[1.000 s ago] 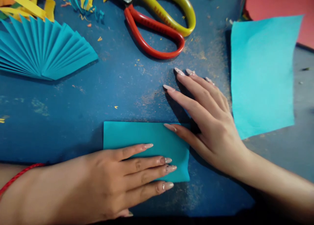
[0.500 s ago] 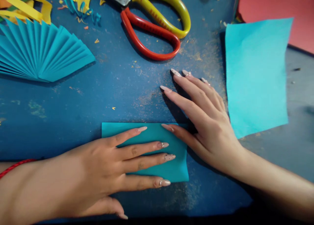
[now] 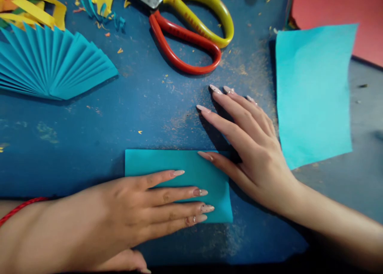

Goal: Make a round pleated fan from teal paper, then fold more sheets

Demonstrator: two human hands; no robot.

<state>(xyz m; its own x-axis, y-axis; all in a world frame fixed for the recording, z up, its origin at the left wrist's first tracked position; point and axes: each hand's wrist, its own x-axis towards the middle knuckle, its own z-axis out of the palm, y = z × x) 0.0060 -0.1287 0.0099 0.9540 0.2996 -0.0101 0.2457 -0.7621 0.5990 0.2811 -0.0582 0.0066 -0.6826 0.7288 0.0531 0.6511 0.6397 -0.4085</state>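
Note:
A turquoise sheet of paper (image 3: 161,160), apparently folded, lies flat near the table's front edge. Across its lower part my left hand (image 3: 134,210) rests palm down, fingers stretched toward the right and a little apart. The tip of my right thumb touches the paper's upper edge. My right hand (image 3: 254,146) has its other fingers spread on the blue table beyond that edge and holds nothing. Under my left hand part of the paper is hidden.
A pleated turquoise paper fan (image 3: 54,66) lies at left. Scissors (image 3: 188,38) with yellow and red handles lie at the top. Another turquoise sheet (image 3: 314,94) is on the right, near red paper (image 3: 338,10). Yellow paper scraps (image 3: 32,10) fill the top left corner.
My left hand has slid toward the front edge over the paper, its fingers now closer together. My right hand keeps its place.

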